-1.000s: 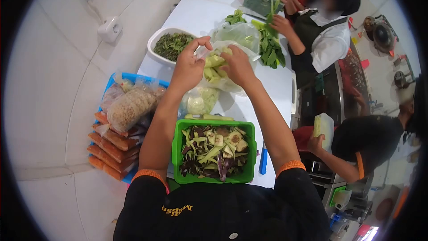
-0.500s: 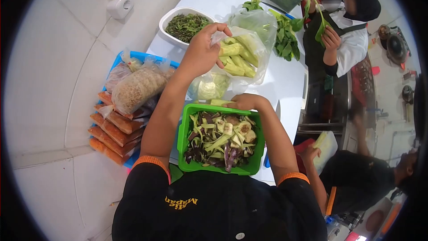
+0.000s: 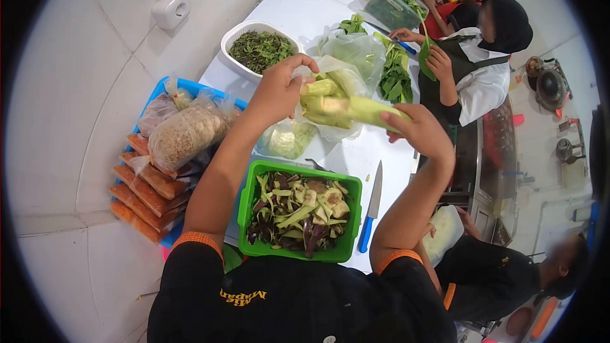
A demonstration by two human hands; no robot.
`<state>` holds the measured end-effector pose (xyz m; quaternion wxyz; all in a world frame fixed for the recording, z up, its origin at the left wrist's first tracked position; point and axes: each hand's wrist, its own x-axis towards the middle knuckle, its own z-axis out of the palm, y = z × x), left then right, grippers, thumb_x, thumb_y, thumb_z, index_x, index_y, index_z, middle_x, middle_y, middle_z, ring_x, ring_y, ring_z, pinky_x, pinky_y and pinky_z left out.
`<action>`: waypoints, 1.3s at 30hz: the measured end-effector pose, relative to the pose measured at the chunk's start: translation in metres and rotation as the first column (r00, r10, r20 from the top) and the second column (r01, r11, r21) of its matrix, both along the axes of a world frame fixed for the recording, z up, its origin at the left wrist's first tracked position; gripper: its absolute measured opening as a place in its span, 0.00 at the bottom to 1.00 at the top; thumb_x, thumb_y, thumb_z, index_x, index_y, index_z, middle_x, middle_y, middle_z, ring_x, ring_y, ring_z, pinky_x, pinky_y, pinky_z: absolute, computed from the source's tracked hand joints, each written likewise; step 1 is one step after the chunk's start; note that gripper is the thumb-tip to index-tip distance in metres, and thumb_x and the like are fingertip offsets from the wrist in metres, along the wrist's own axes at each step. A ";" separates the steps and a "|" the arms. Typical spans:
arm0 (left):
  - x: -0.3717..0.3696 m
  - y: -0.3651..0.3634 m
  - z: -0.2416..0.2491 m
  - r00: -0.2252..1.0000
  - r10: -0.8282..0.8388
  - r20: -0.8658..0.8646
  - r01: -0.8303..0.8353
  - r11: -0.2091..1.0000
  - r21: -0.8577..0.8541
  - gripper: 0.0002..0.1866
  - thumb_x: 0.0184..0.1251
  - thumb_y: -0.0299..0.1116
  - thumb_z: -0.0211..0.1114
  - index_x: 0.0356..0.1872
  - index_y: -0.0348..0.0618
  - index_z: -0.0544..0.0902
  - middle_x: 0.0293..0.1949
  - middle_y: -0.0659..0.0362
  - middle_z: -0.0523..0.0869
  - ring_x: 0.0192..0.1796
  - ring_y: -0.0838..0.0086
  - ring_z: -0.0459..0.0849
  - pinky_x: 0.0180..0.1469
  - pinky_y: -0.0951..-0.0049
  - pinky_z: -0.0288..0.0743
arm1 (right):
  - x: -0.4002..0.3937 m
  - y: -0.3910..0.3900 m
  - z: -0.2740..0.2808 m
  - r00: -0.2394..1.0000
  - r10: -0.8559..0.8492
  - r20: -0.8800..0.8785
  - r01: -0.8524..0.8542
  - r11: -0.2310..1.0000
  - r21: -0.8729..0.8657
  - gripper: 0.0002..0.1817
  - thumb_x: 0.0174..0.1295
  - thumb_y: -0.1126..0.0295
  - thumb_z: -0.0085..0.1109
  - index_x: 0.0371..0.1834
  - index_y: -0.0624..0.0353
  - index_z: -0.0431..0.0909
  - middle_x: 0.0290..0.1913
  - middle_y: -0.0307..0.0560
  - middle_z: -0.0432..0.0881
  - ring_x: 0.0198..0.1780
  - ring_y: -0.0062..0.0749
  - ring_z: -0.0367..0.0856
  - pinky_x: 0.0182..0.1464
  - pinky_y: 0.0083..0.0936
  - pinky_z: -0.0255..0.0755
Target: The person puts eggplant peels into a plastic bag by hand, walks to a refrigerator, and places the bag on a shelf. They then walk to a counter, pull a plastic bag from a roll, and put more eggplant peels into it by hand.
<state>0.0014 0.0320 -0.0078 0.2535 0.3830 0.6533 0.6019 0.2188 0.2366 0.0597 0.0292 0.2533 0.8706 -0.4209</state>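
Note:
My left hand (image 3: 284, 87) grips the rim of a clear plastic bag (image 3: 346, 132) that holds several pale green peeled vegetables (image 3: 316, 109). In my right hand (image 3: 422, 130) is one long peeled vegetable (image 3: 372, 112), its far end blurred over the bag's opening. Below the bag, a green basin (image 3: 357, 216) holds peels and cut pieces (image 3: 298, 213). A knife (image 3: 370, 213) with a blue handle lies just right of the basin, and a dark-handled tool (image 3: 316, 165), partly hidden, rests behind its rim.
A white tub (image 3: 227, 44) of leaves stands at the back left. A blue tray (image 3: 152, 89) bears bagged food at left. Leafy greens (image 3: 396, 79) lie at the right edge. One co-worker (image 3: 473, 67) handles leaves; another (image 3: 499, 273) is at lower right.
My right hand has risen from behind the basin to the bag, bringing the peeled vegetable with it. The knife now shows fully. The view has shifted slightly.

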 end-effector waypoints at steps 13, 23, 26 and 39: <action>-0.025 -0.011 -0.010 0.836 0.115 -0.537 -0.104 0.993 0.050 0.15 0.63 0.16 0.61 0.50 0.40 0.77 0.56 0.55 0.80 0.44 0.75 0.86 0.36 0.79 0.79 | -0.028 0.028 -0.071 0.915 -0.094 0.392 -0.329 0.384 0.863 0.31 0.52 0.36 0.69 0.44 0.51 0.89 0.40 0.48 0.87 0.57 0.40 0.80 0.69 0.49 0.56; -0.010 0.047 0.039 0.960 -0.187 -0.208 0.229 0.953 0.198 0.16 0.64 0.18 0.61 0.52 0.40 0.76 0.49 0.64 0.78 0.44 0.83 0.79 0.52 0.79 0.76 | 0.027 0.045 -0.034 0.982 0.150 -0.118 0.061 0.339 0.939 0.03 0.54 0.72 0.67 0.32 0.51 0.85 0.32 0.41 0.83 0.45 0.36 0.81 0.58 0.42 0.59; 0.003 0.049 0.022 0.946 -0.294 -0.138 0.318 0.924 0.212 0.15 0.66 0.20 0.63 0.52 0.42 0.77 0.51 0.65 0.78 0.52 0.79 0.80 0.55 0.76 0.75 | 0.037 0.016 -0.047 0.917 0.220 -0.332 0.219 0.419 0.881 0.11 0.50 0.80 0.60 0.34 0.53 0.86 0.35 0.44 0.85 0.46 0.42 0.82 0.57 0.44 0.65; 0.068 -0.019 -0.005 0.868 -0.277 -0.413 0.265 0.960 -0.087 0.16 0.67 0.21 0.61 0.55 0.43 0.78 0.60 0.55 0.78 0.69 0.61 0.76 0.73 0.62 0.70 | -0.055 -0.060 -0.234 0.810 0.400 0.428 -0.530 0.812 0.245 0.10 0.62 0.68 0.64 0.41 0.63 0.88 0.38 0.61 0.88 0.43 0.51 0.89 0.45 0.40 0.81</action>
